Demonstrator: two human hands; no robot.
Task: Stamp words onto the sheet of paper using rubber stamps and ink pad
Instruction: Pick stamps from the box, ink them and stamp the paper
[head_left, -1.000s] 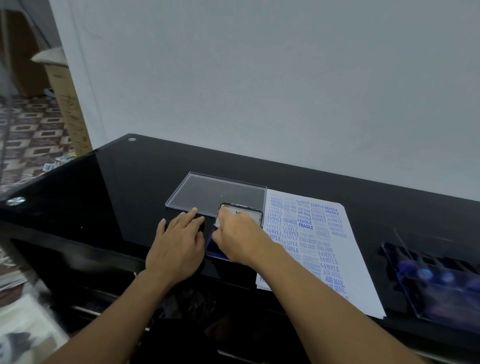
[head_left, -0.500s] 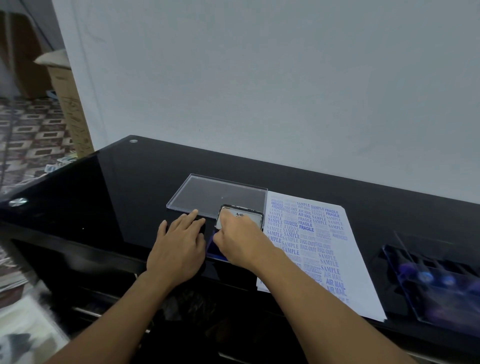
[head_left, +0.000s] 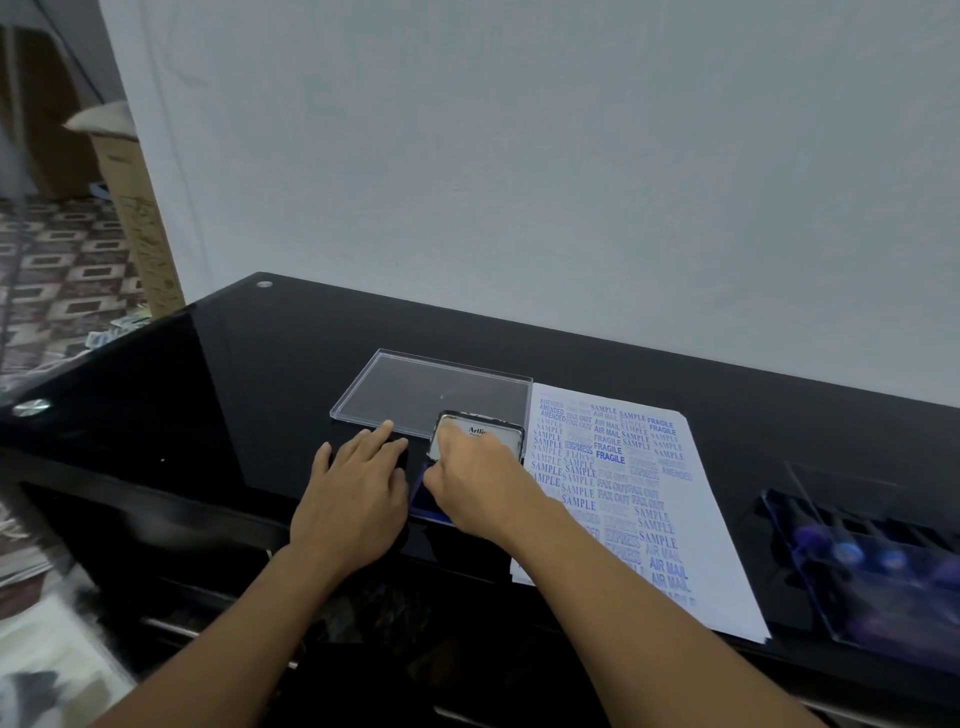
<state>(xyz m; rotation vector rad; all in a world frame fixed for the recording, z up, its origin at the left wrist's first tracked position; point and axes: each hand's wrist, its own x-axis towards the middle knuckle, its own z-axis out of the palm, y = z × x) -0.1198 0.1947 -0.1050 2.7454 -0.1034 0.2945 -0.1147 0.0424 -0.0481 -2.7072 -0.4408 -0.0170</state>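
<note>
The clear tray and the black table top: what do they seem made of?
The clear tray looks like transparent acrylic or hard plastic, with bright polished edges. The table top is probably black glass: very glossy, with mirror-like reflections.

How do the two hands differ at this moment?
The left hand lies flat, fingers straight, beside the ink pad; the right hand is curled over it. The left hand holds nothing; what the right hand holds is hidden. Both sit left of the sheet.

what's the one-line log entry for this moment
left hand: flat beside ink pad | right hand: curled over open ink pad, grasp hidden | sheet: already stamped, right of pad
</note>
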